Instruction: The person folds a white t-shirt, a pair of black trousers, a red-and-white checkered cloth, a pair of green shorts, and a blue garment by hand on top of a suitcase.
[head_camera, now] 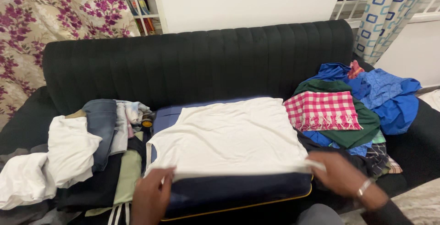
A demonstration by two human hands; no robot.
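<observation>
Pinching the near hem of the white shirt (229, 135), spread flat on the dark cushion (238, 193) of the sofa (197, 62), left hand (151, 197) and right hand (341, 177) closed on its corners; best kept taut and level, edges squared, clear of the checked cloth (322, 110)

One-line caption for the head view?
Left hand and right hand hold a white shirt's near edge on a dark sofa.

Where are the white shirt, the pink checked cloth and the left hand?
white shirt (229, 135), head view, middle of the flat fabric
pink checked cloth (322, 110), head view, centre of the checks
left hand (151, 196), head view, back of the hand at the shirt's near edge
</observation>
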